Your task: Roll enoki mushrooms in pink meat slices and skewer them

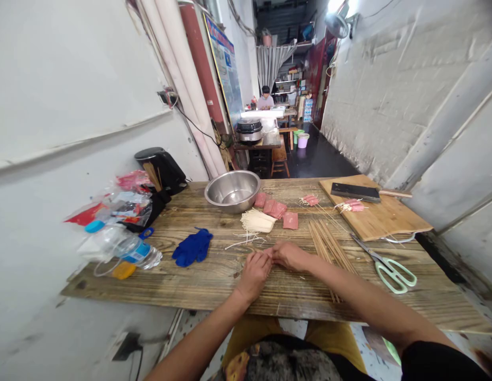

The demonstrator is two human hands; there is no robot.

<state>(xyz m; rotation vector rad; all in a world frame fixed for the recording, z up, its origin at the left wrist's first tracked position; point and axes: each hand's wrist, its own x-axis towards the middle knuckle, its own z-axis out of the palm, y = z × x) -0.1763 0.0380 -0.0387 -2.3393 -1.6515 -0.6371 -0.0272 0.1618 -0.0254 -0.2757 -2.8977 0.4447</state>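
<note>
1. Left hand (253, 272): bare, over the table (214, 288); fingers bent, drawn narrow and meeting those of the opposite hand. Whether they grip anything cannot be told; the fingertips are hidden.
2. Right hand (290, 256): bare, fingers curled down and close together beside the left ones. Contents, if any, likewise cannot be told.
3. Mushrooms (257, 220), long, thin, pale: one bunch, just beyond the fingers of both hands. Loose strands (246, 241) lie between bunch and left fingers.
4. Meat slices (274, 208), pink, flat: several overlapping, beyond the mushrooms as seen from the fingers; a single slice (290, 220) lies apart, straight ahead of the right fingers.
5. Sticks (329, 238), thin, wooden: loose bundle, right of the right fingers, passing partly under the forearm.
6. Skewered rolls, meat around pale strands: one set (309, 200) on the table, ahead and right of the fingers; another (351, 205) on the cutting board (397, 219), farther right.
7. Cleaver (355, 192), dark blade, wooden handle: on the board, beyond the second set.
8. Scissors (394, 275), pale green handles: well right of the fingers.
9. Bowl (232, 205), metal: beyond and left of the fingers.
10. Glove (193, 247), blue: left of the left fingers.
</note>
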